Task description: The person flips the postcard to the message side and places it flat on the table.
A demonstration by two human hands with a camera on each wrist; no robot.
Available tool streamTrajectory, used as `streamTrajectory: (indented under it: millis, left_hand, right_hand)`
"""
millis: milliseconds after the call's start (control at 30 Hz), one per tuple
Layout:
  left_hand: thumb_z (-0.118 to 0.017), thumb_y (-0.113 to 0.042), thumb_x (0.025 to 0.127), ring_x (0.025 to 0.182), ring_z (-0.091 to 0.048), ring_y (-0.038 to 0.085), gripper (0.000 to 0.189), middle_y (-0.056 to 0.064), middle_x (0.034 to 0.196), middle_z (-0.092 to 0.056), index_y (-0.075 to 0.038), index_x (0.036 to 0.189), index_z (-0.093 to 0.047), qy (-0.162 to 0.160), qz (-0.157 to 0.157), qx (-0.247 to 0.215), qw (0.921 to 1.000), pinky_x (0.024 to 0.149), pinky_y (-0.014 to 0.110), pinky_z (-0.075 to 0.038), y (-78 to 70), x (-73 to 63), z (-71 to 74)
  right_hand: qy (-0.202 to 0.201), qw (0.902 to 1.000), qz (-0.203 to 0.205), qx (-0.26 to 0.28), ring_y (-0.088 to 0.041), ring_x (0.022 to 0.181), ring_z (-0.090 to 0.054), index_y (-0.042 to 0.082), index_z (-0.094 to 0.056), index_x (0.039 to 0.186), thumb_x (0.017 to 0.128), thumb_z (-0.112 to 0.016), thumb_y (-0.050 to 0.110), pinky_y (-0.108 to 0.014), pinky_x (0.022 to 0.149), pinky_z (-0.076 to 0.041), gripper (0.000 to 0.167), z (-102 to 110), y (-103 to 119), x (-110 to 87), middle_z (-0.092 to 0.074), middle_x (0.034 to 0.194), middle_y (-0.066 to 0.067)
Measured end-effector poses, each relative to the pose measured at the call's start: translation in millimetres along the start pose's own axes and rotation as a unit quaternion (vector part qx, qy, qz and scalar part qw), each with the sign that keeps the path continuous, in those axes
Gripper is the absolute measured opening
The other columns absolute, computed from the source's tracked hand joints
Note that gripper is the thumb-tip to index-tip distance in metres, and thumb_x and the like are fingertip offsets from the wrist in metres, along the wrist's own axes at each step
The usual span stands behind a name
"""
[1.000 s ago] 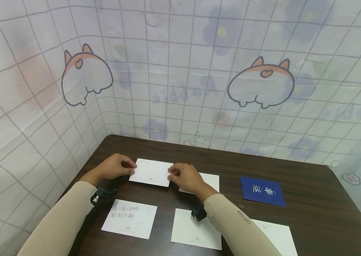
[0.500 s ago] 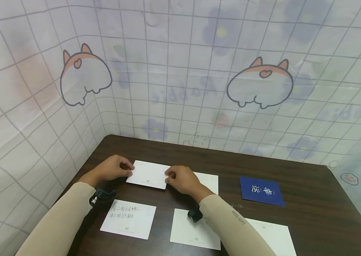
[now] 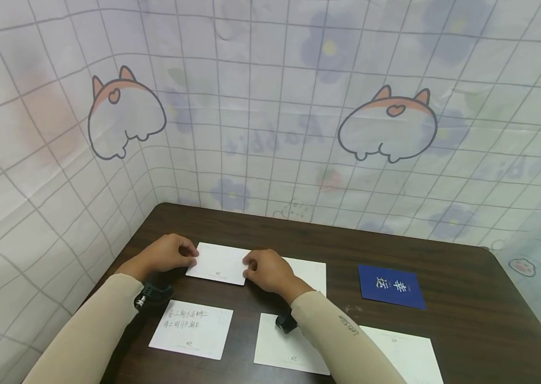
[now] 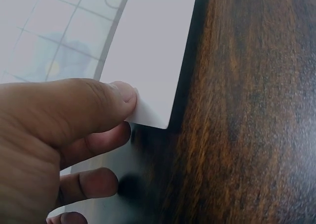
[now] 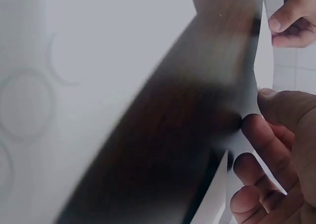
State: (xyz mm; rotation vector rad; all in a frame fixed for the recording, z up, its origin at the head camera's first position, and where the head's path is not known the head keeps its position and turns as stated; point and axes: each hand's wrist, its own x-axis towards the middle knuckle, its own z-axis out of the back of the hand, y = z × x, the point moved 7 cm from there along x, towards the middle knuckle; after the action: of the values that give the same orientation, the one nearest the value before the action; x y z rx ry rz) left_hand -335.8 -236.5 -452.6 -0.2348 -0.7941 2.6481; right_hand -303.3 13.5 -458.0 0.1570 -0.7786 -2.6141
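A white postcard (image 3: 220, 261) with a small printed mark near its lower edge lies between the two hands at the back left of the table. My left hand (image 3: 167, 253) pinches its left edge. In the left wrist view, the thumb presses on the corner of the postcard (image 4: 148, 51), with a finger underneath, and a dark shadow runs along the card's edge over the wood. My right hand (image 3: 270, 272) pinches the opposite edge between thumb and fingers. The right wrist view shows this postcard (image 5: 265, 61) nearly edge-on, slightly bowed.
On the dark wooden table (image 3: 337, 245), a handwritten card (image 3: 191, 329) lies in front. Other white cards, a back card (image 3: 310, 272), a front card (image 3: 285, 346) and a right card (image 3: 405, 352), surround the right arm. A blue card (image 3: 392, 287) lies farther right. Patterned curtains (image 3: 270, 106) stand behind.
Both hands have shifted the postcard slightly left and toward the person, and it sits lower in view. The grip on both edges stays the same; the other cards have not moved.
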Motion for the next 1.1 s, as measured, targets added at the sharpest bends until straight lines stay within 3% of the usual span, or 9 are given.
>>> streamTrajectory:
  millis: [267, 700, 1100]
  left_hand:
    - [-0.081, -0.016, 0.087, 0.087, -0.066, 0.016, 0.009, -0.004, 0.091, -0.072, -0.014, 0.096, -0.078, -0.001, -0.007, 0.031, 0.9995, 0.085, 0.047, -0.053, -2.9, 0.4, -0.1]
    - [-0.081, -0.019, 0.087, 0.082, -0.063, 0.014, 0.008, -0.007, 0.089, -0.071, -0.019, 0.094, -0.078, -0.003, 0.006, 0.086, 0.9963, 0.083, 0.047, -0.053, -6.9, 0.2, 0.3]
    - [-0.079, -0.018, 0.089, 0.078, -0.061, 0.013, 0.003, -0.008, 0.086, -0.071, -0.018, 0.092, -0.080, -0.004, 0.008, 0.092, 0.9957, 0.078, 0.044, -0.053, -5.4, -3.0, -2.9]
  right_hand:
    - [-0.001, 0.9996, -0.007, -0.026, -0.010, 0.093, -0.059, 0.019, -0.074, 0.115, 0.093, -0.075, 0.026, -0.033, 0.077, -0.050, 0.022, -3.0, 1.6, -0.4, -0.066, 0.090, 0.013]
    - [-0.005, 0.9975, 0.002, -0.070, -0.011, 0.089, -0.054, 0.018, -0.076, 0.118, 0.093, -0.075, 0.027, -0.030, 0.066, -0.048, 0.026, -3.3, 6.4, -1.4, -0.060, 0.084, 0.014]
    - [-0.001, 0.9962, 0.009, -0.087, -0.009, 0.089, -0.055, 0.018, -0.075, 0.119, 0.096, -0.072, 0.028, -0.030, 0.069, -0.049, 0.025, -3.0, 8.7, -3.9, -0.062, 0.088, 0.013]
